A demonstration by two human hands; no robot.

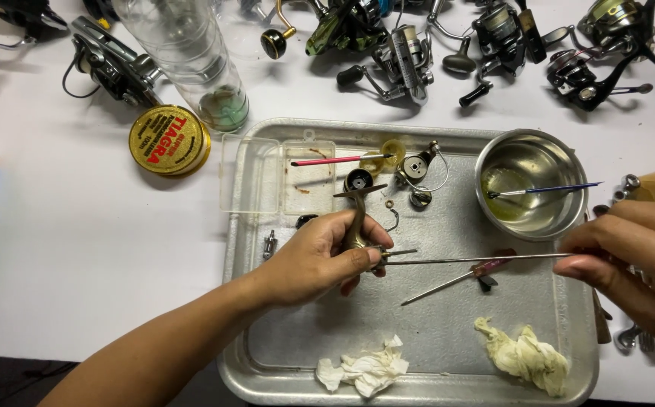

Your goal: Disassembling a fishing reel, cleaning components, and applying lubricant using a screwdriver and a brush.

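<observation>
My left hand [320, 260] grips a bronze-coloured fishing reel body [359, 215] above the metal tray [418, 377], its foot pointing up. My right hand [636, 260] pinches the far end of a long thin metal rod [478, 260], whose tip meets the reel body beside my left thumb. Under the rod lies a small screwdriver with a red handle [467, 277]. Loose reel parts [418, 172], a small black spool [358, 179] and a pink-handled brush [335, 160] lie at the tray's back.
A steel bowl [531, 151] holds oily liquid and a blue-handled brush [546, 189]. Two crumpled tissues [365, 369] [527, 358] lie at the tray's front. A clear plastic box [278, 177], a gold round tin [170, 140], a clear bottle [191, 56] and several reels [403, 64] stand behind.
</observation>
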